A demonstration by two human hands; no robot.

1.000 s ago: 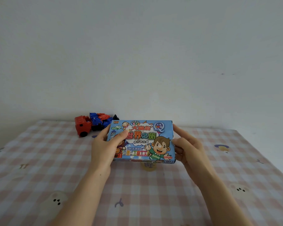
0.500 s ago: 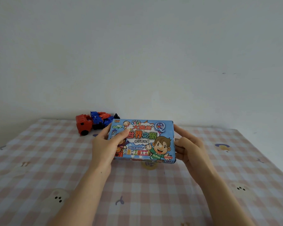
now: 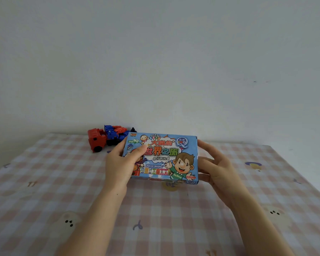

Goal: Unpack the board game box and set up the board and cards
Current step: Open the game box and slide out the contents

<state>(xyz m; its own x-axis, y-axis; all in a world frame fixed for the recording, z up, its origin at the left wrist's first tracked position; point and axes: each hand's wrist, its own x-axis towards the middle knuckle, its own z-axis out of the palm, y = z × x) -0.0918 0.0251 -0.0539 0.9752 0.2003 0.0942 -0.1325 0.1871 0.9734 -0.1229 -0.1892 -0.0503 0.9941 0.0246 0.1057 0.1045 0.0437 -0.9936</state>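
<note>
Thin blue cardboard, the box (image 3: 161,157) looks light and crushable, so the left hand (image 3: 121,163) and right hand (image 3: 215,167) clasp its short ends, each grip gentle above the table (image 3: 44,182).

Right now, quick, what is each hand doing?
Left hand: closed on the left end of the board game box, thumb across its front.
Right hand: holding the box's right end, fingers curled behind it.

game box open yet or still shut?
Shut. The game box shows its whole printed front, no flap lifted, nothing out; left hand and right hand grip its ends above the table.
</note>
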